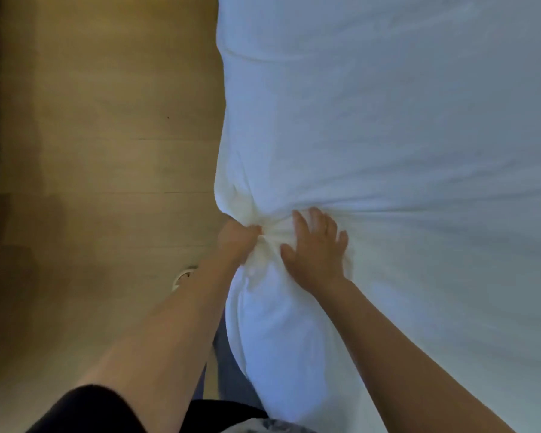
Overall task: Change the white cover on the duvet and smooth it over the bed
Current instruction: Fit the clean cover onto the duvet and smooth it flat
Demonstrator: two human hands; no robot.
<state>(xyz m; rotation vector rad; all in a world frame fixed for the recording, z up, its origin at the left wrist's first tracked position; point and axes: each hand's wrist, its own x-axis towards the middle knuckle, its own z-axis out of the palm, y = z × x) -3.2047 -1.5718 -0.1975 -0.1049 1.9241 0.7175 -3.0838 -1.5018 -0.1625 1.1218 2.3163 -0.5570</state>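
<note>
Nearest me, the black short sleeve (85, 410) of my left arm fills the lower corner, with the pale wooden plank floor (91, 135) beyond it. My left hand (236, 242) has its grip clenched round a bunched fold of the white cotton duvet cover (388, 135), which lies spread across the whole right side. Just beside it, my right hand (317, 245) presses down, fingers spread flat. I judge this the smoothing stage. Next calls for tugging the bunch outward while sweeping the creases rightward.
</note>
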